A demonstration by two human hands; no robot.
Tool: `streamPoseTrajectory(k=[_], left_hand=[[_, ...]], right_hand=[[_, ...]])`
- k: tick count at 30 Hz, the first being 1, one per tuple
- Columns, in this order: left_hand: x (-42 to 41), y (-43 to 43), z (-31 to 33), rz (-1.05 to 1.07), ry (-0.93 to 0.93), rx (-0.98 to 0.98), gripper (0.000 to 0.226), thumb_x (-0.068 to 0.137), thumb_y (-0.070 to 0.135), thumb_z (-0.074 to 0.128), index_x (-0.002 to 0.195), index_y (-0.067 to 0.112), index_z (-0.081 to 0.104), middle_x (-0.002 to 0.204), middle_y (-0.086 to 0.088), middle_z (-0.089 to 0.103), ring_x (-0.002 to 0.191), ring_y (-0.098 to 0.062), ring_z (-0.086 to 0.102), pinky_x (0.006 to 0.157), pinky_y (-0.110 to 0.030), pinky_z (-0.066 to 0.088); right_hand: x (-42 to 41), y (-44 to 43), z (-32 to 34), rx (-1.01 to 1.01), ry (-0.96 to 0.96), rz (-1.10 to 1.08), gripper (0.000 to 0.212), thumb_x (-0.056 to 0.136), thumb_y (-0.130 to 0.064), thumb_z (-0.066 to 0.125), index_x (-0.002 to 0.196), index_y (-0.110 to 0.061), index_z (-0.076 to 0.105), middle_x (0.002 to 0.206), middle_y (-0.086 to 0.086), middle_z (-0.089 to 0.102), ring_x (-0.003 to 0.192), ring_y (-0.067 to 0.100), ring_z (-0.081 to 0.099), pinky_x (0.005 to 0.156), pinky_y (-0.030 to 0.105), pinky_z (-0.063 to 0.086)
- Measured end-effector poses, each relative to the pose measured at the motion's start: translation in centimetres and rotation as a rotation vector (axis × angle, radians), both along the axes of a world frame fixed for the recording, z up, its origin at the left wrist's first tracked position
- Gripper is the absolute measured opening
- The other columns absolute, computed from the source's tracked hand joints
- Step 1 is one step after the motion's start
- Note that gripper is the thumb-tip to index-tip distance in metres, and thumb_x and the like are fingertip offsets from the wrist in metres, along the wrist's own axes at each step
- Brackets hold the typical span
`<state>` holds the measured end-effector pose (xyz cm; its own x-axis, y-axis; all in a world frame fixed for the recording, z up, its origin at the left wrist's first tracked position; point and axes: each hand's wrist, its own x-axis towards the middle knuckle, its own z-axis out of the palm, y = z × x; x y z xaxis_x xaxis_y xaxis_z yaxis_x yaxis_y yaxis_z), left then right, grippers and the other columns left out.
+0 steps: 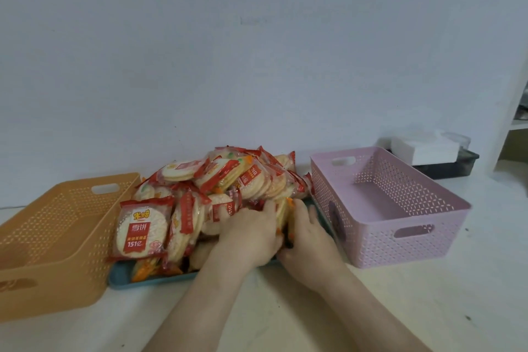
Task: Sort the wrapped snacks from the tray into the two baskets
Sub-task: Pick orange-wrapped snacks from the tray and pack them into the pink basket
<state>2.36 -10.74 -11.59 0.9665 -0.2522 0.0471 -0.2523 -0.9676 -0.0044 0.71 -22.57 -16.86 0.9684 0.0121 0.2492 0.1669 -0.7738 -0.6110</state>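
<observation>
Wrapped snacks (225,180) sit heaped on tray (121,276), orange basket (57,214) and pink basket (414,240) seemingly empty; left hand (251,237), right hand (311,237) dig in, finger grip hidden.

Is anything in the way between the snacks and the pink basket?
Nothing visible. The pink basket stands beside the tray, open on top. The left hand and right hand are in the snack pile on that side. Only the basket's wall needs lifting over.
</observation>
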Motion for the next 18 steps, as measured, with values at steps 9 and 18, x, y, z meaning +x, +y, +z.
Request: streamPoseTrajectory(k=[9, 18], left_hand=[[-0.5, -0.5, -0.1, -0.035, -0.180, -0.264, 0.041, 0.085, 0.035, 0.064, 0.124, 0.029, 0.052, 0.099, 0.005, 0.067, 0.091, -0.019, 0.062, 0.094, -0.037, 0.046], [-2.4, -3.8, 6.3, -0.228, -0.359, -0.783, 0.041, 0.091, 0.030, 0.056, 0.131, 0.034, 0.048, 0.103, 0.010, 0.068, 0.089, -0.009, 0.063, 0.076, -0.027, 0.050]], right_hand=[[0.2, -0.4, 1.1, 0.689, 0.081, -0.018, 0.043, 0.079, -0.015, 0.068, 0.116, -0.020, 0.049, 0.104, -0.002, 0.065, 0.094, 0.012, 0.065, 0.085, 0.035, 0.056], [-2.3, -1.9, 7.6, 0.505, -0.506, -0.021, 0.064, 0.089, -0.035, 0.036, 0.151, -0.023, 0.028, 0.161, -0.004, 0.013, 0.133, -0.025, -0.001, 0.106, 0.000, 0.005]])
